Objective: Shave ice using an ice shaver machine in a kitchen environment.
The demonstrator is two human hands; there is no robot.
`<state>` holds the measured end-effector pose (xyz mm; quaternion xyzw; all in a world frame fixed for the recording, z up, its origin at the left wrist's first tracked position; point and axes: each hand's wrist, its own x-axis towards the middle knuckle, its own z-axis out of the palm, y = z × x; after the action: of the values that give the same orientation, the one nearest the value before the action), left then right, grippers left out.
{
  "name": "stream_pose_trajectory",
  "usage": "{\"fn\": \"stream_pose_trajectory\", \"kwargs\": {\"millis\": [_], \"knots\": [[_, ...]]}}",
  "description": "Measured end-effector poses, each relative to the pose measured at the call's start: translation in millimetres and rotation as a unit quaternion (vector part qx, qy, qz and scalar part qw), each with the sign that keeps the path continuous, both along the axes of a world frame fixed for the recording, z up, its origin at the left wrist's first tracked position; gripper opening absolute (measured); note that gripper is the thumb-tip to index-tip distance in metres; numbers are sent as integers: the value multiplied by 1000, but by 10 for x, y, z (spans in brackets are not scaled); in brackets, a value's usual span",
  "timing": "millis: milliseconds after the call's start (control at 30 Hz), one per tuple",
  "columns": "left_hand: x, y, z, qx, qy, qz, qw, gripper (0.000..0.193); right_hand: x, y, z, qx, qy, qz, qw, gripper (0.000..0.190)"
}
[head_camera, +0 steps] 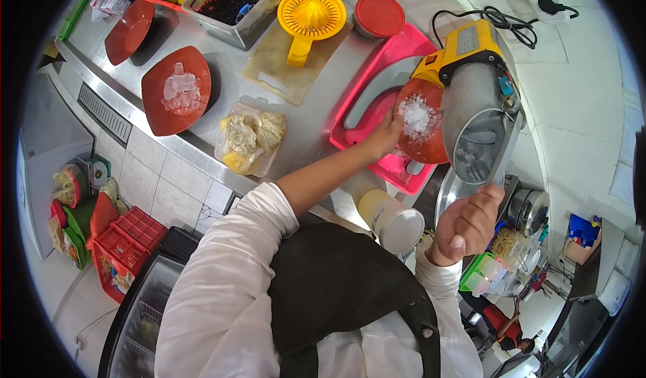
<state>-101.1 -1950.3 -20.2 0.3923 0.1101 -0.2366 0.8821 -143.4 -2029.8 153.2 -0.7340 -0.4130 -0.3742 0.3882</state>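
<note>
My left hand holds the near left rim of a red-orange bowl with crushed ice in it. The bowl is beside the metal hopper of a yellow and silver ice crusher, over a pink tray. My right hand is closed around the end of the crusher's metal lever. Pieces of ice show inside the hopper. To the left, another red-orange bowl holds larger chunks of clear ice.
A yellow citrus juicer stands on a cutting board. A plastic container of bagged food sits near the steel counter's edge. A lidded tub is between my arms. Black cables lie behind the crusher. Another person is at the lower right.
</note>
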Motion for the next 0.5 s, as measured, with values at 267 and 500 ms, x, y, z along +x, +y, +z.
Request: {"fn": "stream_pose_trajectory", "kwargs": {"millis": [267, 500], "knots": [[4, -19, 58, -19, 9, -1, 1000, 58, -13, -109, -105, 3, -14, -10, 1000, 36], [-33, 30, 155, 11, 22, -7, 1000, 69, -19, -131, -136, -8, -21, -10, 1000, 37]]}}
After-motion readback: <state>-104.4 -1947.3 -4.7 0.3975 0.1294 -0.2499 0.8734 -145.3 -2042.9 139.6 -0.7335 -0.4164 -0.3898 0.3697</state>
